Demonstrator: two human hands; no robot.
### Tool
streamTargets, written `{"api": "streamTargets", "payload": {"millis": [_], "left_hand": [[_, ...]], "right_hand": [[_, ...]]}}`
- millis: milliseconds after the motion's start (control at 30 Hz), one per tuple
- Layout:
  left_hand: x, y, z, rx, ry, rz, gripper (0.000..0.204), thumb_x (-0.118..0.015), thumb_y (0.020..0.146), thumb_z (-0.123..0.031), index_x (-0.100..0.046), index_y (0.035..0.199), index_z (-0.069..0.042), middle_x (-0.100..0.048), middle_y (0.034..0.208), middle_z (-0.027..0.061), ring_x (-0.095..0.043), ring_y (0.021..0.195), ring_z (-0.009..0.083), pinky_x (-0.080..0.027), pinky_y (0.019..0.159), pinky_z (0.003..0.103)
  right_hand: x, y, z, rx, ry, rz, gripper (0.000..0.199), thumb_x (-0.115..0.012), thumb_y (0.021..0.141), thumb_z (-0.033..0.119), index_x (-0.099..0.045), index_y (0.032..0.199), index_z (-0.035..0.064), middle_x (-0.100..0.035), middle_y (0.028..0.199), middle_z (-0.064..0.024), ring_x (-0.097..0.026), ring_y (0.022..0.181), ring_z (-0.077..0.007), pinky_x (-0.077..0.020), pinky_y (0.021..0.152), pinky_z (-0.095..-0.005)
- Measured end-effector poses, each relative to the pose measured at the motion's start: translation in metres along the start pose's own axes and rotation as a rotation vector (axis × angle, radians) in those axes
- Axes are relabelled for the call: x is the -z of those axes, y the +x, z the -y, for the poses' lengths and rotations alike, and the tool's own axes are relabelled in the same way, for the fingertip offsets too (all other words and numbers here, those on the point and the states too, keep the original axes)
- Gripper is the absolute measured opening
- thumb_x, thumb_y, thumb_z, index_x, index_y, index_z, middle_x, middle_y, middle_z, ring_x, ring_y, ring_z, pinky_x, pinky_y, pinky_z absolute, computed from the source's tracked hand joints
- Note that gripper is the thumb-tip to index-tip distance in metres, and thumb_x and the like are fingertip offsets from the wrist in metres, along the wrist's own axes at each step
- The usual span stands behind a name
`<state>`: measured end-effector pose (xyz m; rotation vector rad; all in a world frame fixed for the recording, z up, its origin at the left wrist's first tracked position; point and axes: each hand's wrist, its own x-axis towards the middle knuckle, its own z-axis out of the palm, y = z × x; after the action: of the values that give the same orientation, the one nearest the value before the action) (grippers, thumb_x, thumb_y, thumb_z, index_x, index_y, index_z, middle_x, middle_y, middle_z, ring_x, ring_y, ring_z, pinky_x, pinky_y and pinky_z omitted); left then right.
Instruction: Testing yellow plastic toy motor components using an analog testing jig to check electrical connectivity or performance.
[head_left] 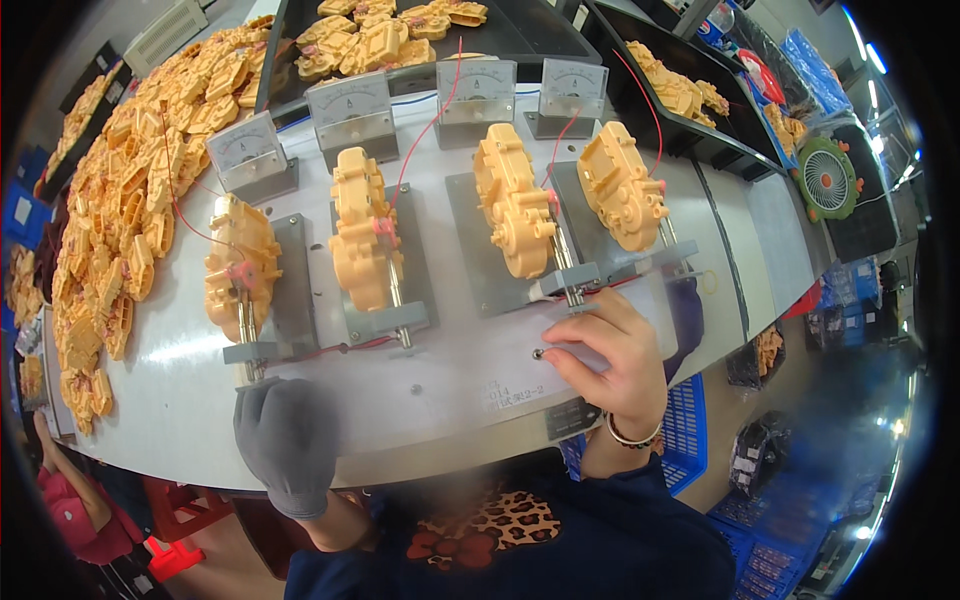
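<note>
My left hand [288,445], in a grey glove, is closed at the lower end of the metal rod [250,370] on the leftmost fixture; its fingertips are partly hidden. Bare, with a bracelet at the wrist, my right hand [615,355] pinches a small shiny metal part [538,353] between thumb and forefinger. Its other fingers rest close to the rod end of the third fixture [572,278]. Yellow plastic gear housings stand in the fixtures: the leftmost [243,260], the second [360,230], the third [515,200] and the rightmost [622,187]. Red wires run from them.
Behind the fixtures stand several analog meters [352,105]. Yellow housings lie in a large pile [130,210] on the left. More fill a black tray [510,45] at the back and another [735,150] at right. A labelled sheet [450,400] covers the table front; a green fan [828,178] stands right.
</note>
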<state>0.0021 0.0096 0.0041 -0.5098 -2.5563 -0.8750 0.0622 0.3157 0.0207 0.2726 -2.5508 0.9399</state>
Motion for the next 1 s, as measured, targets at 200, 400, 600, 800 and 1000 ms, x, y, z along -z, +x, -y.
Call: {"api": "streamTargets", "payload": {"millis": [200,400,600,800,1000], "left_hand": [[-0.0017,-0.0007,0.0012,-0.008,0.038,-0.008,0.009,-0.065,0.074,0.004,-0.057,0.077,0.002,-0.053,0.074,0.0106,-0.052,0.065,0.023,-0.043,0.06,0.031],[-0.0016,0.0021,0.0,-0.014,0.016,-0.012,0.01,-0.065,0.073,0.004,-0.057,0.077,0.002,-0.052,0.073,0.011,-0.051,0.065,0.0242,-0.042,0.061,0.033],[-0.0002,0.0039,-0.003,-0.012,0.005,-0.001,0.01,-0.064,0.073,0.003,-0.055,0.076,0.002,-0.052,0.072,0.0114,-0.051,0.066,0.0257,-0.042,0.062,0.034],[-0.0008,0.0038,-0.0028,-0.034,0.002,-0.005,0.01,-0.064,0.073,0.003,-0.055,0.076,0.001,-0.051,0.072,0.0114,-0.051,0.067,0.0266,-0.043,0.063,0.035],[0.0002,0.0036,-0.0046,-0.012,-0.009,0.007,0.01,-0.064,0.073,0.003,-0.055,0.076,0.001,-0.051,0.072,0.0114,-0.05,0.066,0.0262,-0.042,0.062,0.034]], "right_hand": [[0.0017,0.0009,0.0008,-0.04,0.002,-0.007,0.019,-0.078,0.066,0.006,-0.07,0.084,0.0042,-0.061,0.077,-0.0086,-0.058,0.071,-0.0261,-0.0462,0.061,-0.0335],[0.0005,0.0033,0.0002,-0.044,0.017,-0.005,0.021,-0.078,0.067,0.006,-0.069,0.086,0.004,-0.059,0.075,-0.0082,-0.059,0.068,-0.0239,-0.0471,0.06,-0.0319],[-0.0012,0.0019,0.0028,-0.086,0.033,-0.024,0.018,-0.077,0.069,0.009,-0.067,0.083,0.0029,-0.062,0.078,-0.0096,-0.058,0.074,-0.0288,-0.0483,0.065,-0.0356],[0.001,0.0016,0.0034,-0.07,0.008,-0.002,0.018,-0.077,0.07,0.01,-0.067,0.084,0.0036,-0.062,0.08,-0.0097,-0.059,0.075,-0.0291,-0.0488,0.065,-0.0361],[-0.0015,0.0028,0.0008,-0.015,-0.002,-0.047,0.019,-0.078,0.068,0.01,-0.069,0.084,0.0042,-0.059,0.075,-0.0086,-0.056,0.068,-0.0257,-0.0451,0.06,-0.0336]]}}
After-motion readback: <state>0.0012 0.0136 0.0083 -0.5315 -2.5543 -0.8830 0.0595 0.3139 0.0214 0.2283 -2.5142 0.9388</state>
